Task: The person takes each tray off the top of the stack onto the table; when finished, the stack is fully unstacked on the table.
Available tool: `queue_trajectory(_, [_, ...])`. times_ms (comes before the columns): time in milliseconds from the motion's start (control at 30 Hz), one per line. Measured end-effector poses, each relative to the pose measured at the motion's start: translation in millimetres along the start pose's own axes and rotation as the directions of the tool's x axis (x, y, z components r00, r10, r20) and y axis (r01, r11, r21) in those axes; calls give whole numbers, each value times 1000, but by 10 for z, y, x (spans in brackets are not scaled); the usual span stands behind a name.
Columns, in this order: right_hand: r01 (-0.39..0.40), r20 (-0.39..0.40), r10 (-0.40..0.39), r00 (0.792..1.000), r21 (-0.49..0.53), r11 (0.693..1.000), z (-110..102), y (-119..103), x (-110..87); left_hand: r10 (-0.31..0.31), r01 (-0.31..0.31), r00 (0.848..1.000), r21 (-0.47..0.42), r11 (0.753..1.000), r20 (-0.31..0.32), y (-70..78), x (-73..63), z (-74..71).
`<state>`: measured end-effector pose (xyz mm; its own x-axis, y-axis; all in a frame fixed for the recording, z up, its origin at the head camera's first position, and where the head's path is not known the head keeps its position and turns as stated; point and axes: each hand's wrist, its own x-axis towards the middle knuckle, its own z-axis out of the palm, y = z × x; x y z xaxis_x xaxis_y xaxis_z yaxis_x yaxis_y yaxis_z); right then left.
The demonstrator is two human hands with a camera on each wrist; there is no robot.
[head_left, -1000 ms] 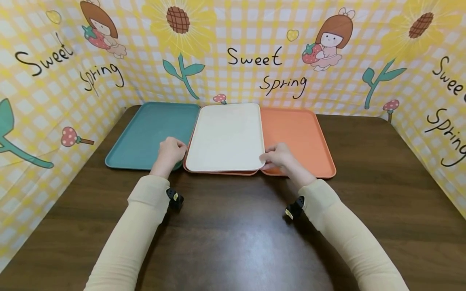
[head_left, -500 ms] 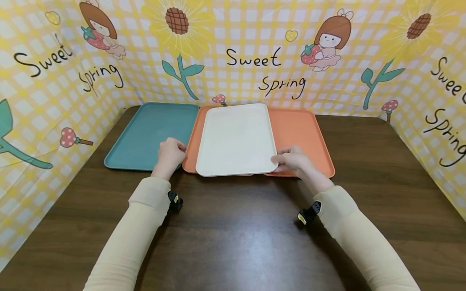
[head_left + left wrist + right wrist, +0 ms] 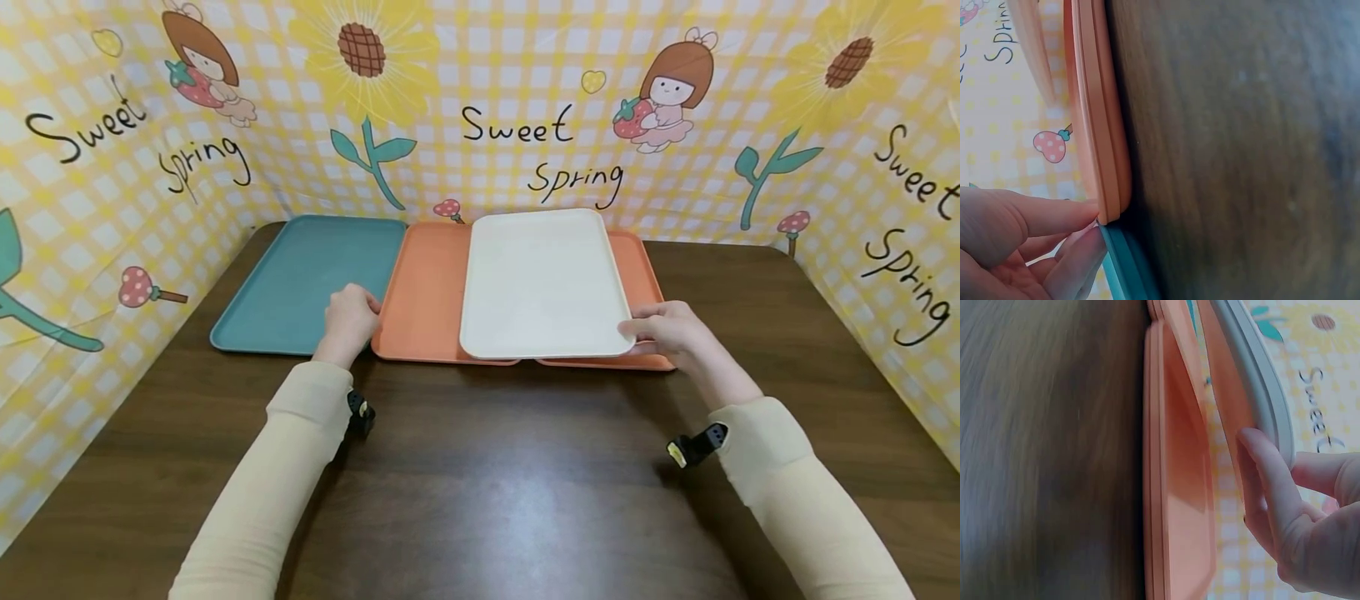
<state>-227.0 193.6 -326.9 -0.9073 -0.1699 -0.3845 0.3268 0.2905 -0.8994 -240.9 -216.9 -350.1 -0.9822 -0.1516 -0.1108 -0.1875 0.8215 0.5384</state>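
Note:
My right hand (image 3: 663,325) grips a white rectangular tray (image 3: 543,283) by its near right corner, thumb on top and fingers below. In the right wrist view the white tray (image 3: 1263,381) is tilted up, with a gap between it and the orange tray (image 3: 1188,525) underneath. It overlaps both the middle orange tray (image 3: 423,300) and the right orange tray (image 3: 637,267). My left hand (image 3: 351,321) pinches the left rim of the middle orange tray near its front corner. In the left wrist view, thumb and fingers meet at the orange rim (image 3: 1107,187), right beside the teal tray (image 3: 1125,269).
The teal tray lies flat at the left, side by side with the orange ones. Dark wooden table (image 3: 480,467) stretches in front of the trays and to their right. A yellow checked cloth (image 3: 517,50) with printed flowers hangs behind and along both sides.
The white tray has moved right, from over the middle orange tray to partly over the right one, carried by my right hand. My left hand has stayed at the middle tray's left edge.

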Motion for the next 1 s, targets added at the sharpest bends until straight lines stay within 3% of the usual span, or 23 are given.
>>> queue_trajectory(533, [-17, -77, 23, 997, 76, 997, -926, 348, -294, -2, 2, 1000, 2, 1000, 2, 3, -41, -34])
queue_trajectory(1000, [-53, -84, 65, 994, 136, 989, -1474, 666, -478, 9, -9, 1000, 4, 1000, -5, 7, -31, -20])
